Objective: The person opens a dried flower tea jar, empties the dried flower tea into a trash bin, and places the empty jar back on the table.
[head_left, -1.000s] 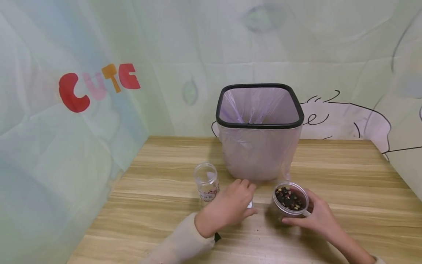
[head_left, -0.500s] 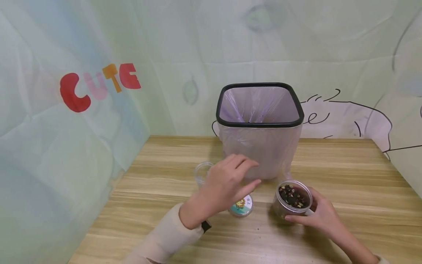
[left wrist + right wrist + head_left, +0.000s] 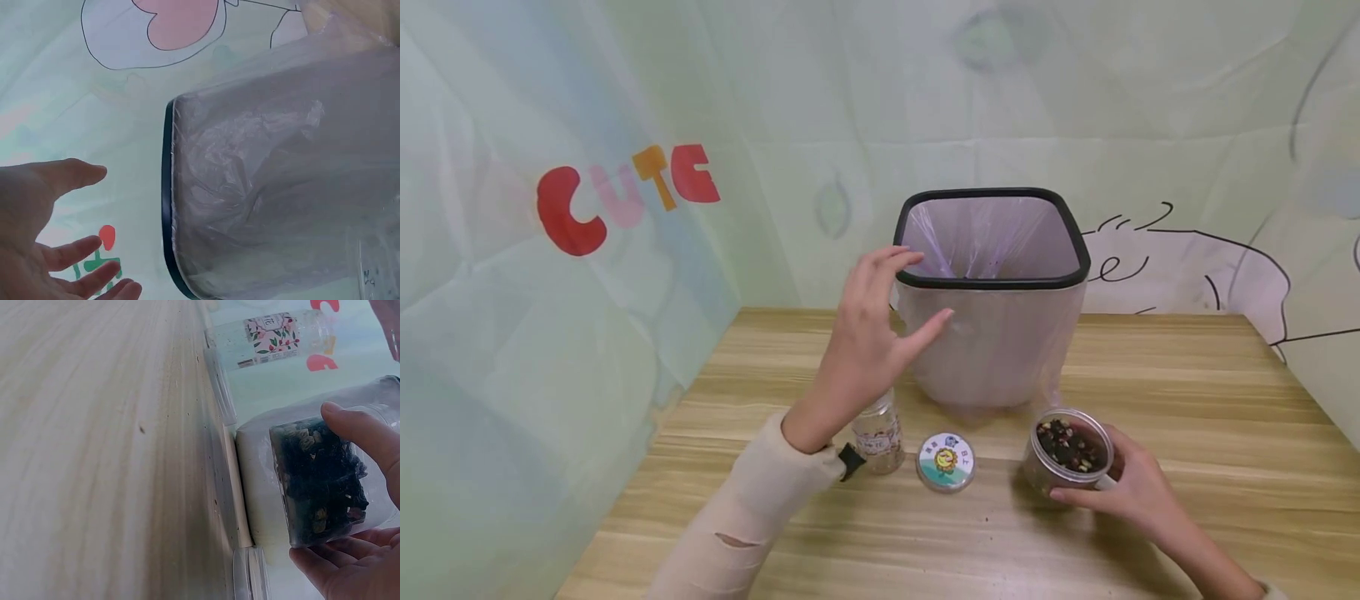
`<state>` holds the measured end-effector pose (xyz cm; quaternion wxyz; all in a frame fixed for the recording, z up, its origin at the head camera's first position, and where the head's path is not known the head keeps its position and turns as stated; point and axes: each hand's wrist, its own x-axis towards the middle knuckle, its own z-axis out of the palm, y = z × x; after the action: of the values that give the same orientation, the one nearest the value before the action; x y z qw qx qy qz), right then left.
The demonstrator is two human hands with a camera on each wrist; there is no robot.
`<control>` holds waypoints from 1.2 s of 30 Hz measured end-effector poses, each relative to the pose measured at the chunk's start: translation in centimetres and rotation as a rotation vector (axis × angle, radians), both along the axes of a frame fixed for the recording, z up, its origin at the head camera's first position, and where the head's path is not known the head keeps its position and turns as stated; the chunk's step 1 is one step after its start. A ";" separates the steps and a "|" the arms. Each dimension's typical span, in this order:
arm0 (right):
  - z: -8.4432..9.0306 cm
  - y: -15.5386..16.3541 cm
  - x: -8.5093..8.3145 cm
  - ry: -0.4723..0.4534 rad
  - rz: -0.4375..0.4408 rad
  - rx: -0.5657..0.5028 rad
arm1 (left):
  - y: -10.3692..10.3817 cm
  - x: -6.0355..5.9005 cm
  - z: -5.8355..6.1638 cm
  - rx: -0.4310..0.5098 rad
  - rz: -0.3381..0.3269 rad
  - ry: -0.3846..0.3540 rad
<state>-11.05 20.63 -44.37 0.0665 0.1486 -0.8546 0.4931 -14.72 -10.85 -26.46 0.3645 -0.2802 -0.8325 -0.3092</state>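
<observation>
Standing near the far edge of the table (image 3: 1150,367), the lined bin (image 3: 992,333) is the biggest thing here, upright, mouth open upward, black rim level. Left hand (image 3: 868,333) hangs raised in the air just beside the bin's left wall, fingers straight and spread, thumb toward the bag, holding nothing; the left wrist view shows a gap between the fingertips (image 3: 94,175) and the rim. Bin lies to the right of and beyond those fingers. Right hand (image 3: 1131,492) stays low near the table's near edge, fingers and thumb wrapped round the clear jar (image 3: 1067,450) of dark mixed bits, jar upright on the wood, lid off. Jar sits in front of the bin's right corner, near but apart. Empty clear bottle (image 3: 876,433) stands below the left wrist. Round printed lid (image 3: 946,461) lies flat between bottle and jar.
</observation>
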 end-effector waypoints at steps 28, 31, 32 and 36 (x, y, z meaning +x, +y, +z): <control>0.0 0.1 -0.1 0.042 0.006 -0.005 | -0.1 -7.1 1.8 -0.287 0.251 -0.469; 0.2 0.1 0.0 0.041 0.009 -0.017 | -0.2 -7.3 2.0 -0.344 0.271 -0.521; 0.2 0.1 0.0 0.040 0.007 -0.019 | -0.2 -7.4 2.1 -0.357 0.274 -0.538; 0.2 0.2 -0.1 0.033 0.000 -0.017 | -0.3 -7.5 2.2 -0.334 0.268 -0.556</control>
<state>-11.19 20.81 -44.17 0.0819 0.1563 -0.8492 0.4978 -22.20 -11.10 -24.27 0.1102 -0.1292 -0.9683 -0.1830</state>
